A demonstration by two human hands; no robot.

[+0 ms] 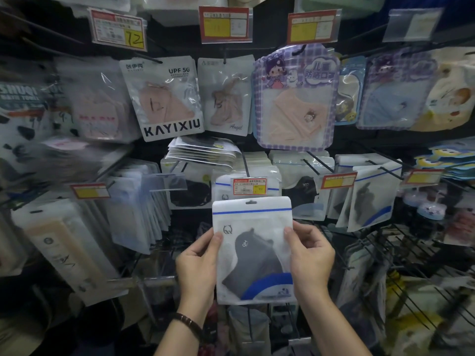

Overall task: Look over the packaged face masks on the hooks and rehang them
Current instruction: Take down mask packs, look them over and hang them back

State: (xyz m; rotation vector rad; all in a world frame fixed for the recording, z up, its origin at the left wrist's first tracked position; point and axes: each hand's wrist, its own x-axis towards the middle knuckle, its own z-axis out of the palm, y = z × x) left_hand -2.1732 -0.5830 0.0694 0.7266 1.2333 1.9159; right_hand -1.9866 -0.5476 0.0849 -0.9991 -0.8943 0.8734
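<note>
A white mask packet (pixel 253 250) with a blue stripe, a dark mask inside and a hang hole at its top is held upright in front of the rack. My left hand (pixel 198 268) grips its left edge, thumb on the front. My right hand (pixel 309 260) grips its right edge the same way. Just above the packet, a hook (pixel 245 164) with a red-and-yellow price tag (pixel 249 186) carries more packets of the same kind (pixel 223 185).
Other hooks hold packets all round: a KAYIXIU pack (pixel 167 98), an Angel pack (pixel 226 98), a purple checked children's pack (pixel 295 98), and white packs with dark masks (pixel 370 199) at right. Black wire hooks (pixel 312 167) stick out toward me. Wire racks (pixel 401 255) stand lower right.
</note>
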